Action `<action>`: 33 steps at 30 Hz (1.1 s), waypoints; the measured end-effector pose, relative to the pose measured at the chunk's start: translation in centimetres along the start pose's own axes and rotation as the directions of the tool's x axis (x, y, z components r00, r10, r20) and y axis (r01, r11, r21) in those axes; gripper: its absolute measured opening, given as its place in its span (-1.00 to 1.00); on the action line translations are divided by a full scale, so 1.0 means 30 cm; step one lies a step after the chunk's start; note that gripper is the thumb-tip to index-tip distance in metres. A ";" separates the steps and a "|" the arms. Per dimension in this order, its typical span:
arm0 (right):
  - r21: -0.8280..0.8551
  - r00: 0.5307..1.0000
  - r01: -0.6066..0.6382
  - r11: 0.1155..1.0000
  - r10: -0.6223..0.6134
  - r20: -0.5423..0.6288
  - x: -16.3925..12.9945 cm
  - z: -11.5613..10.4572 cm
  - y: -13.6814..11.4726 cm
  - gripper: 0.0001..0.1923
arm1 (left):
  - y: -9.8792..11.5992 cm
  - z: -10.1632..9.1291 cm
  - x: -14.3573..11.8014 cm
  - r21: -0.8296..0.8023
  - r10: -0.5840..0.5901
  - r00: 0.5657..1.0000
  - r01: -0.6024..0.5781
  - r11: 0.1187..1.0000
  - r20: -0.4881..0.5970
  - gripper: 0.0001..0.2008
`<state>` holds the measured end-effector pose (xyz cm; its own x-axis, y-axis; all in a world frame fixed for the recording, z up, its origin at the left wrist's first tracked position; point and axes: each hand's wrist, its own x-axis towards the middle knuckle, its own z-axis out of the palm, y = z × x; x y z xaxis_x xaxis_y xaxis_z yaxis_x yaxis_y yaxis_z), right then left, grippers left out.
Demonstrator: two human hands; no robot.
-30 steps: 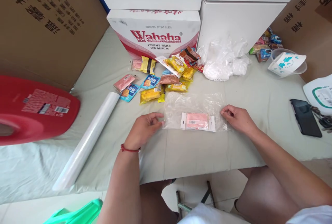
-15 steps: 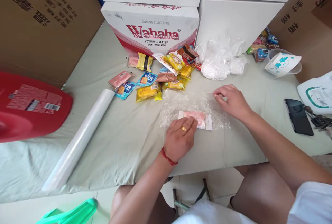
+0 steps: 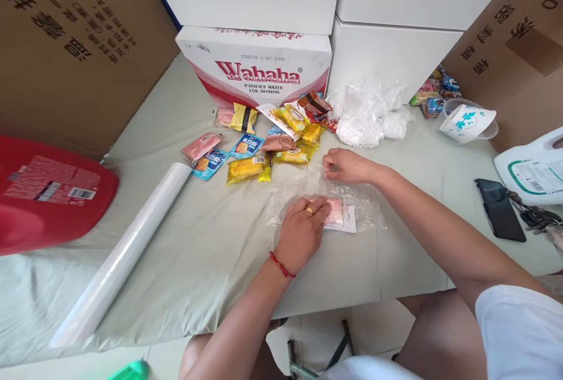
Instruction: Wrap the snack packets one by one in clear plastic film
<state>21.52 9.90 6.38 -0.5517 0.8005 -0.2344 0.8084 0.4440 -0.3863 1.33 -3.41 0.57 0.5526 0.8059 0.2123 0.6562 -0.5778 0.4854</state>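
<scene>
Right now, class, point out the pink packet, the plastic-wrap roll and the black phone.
pink packet (image 3: 341, 216), head view, its uncovered right half.
plastic-wrap roll (image 3: 123, 254), head view, mid-length of the tube.
black phone (image 3: 499, 209), head view, centre of its screen.

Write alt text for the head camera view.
A person's left hand presses a pink snack packet lying on a sheet of clear plastic wrap, while the right hand pinches the sheet's far edge. Loose snack packets and a roll of wrap lie on the table.
</scene>
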 end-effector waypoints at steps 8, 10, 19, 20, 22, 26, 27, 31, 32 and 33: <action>0.235 0.939 0.338 0.911 -0.343 -0.022 -0.265 0.070 -0.159 -0.91 | 0.009 -0.024 0.018 -0.097 -0.155 0.988 0.155 0.983 0.006 -0.71; 0.188 0.954 0.297 0.936 -0.299 -0.016 -0.310 0.148 -0.178 -0.87 | -0.022 -0.041 0.015 -0.303 -0.182 0.982 0.188 0.934 0.049 -0.69; -0.005 0.976 0.210 0.978 -0.209 0.054 -0.344 0.249 -0.188 -0.75 | -0.174 -0.152 0.026 -0.386 -0.486 0.865 0.410 0.827 -0.124 -0.22; -0.006 0.976 0.209 0.978 -0.208 0.063 -0.342 0.244 -0.190 -0.75 | -0.176 -0.151 0.039 -0.403 -0.434 0.896 0.363 0.840 -0.095 -0.11; -0.005 0.978 0.198 0.980 -0.197 0.070 -0.338 0.236 -0.195 -0.75 | -0.177 -0.148 0.061 -0.496 -0.331 0.943 0.266 0.827 -0.046 -0.04; 0.007 0.982 0.170 0.985 -0.170 0.079 -0.328 0.222 -0.202 -0.79 | -0.212 -0.181 0.055 -0.549 -0.249 0.968 0.220 0.807 0.023 -0.46; 0.015 0.982 0.169 0.986 -0.169 0.078 -0.326 0.217 -0.203 -0.80 | -0.230 -0.198 0.042 -0.522 -0.216 0.970 0.240 0.818 0.107 -0.57; 0.128 0.977 0.196 0.972 -0.205 0.058 -0.325 0.188 -0.195 -0.82 | -0.300 -0.263 -0.020 -0.317 -0.282 0.890 0.400 0.860 0.360 -0.70; 0.190 0.975 0.207 0.960 -0.219 0.046 -0.327 0.184 -0.191 -0.83 | -0.310 -0.270 -0.030 -0.256 -0.362 0.873 0.451 0.855 0.328 -0.73; 0.259 0.972 0.216 0.941 -0.232 0.031 -0.331 0.184 -0.185 -0.84 | -0.316 -0.272 -0.037 -0.202 -0.438 0.856 0.497 0.844 0.274 -0.75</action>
<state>21.37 -2.74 5.94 -0.7302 0.6627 -0.1659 0.5886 0.4871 -0.6452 -9.68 2.24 2.65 0.3261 0.9080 -0.2630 0.7246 -0.0614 0.6865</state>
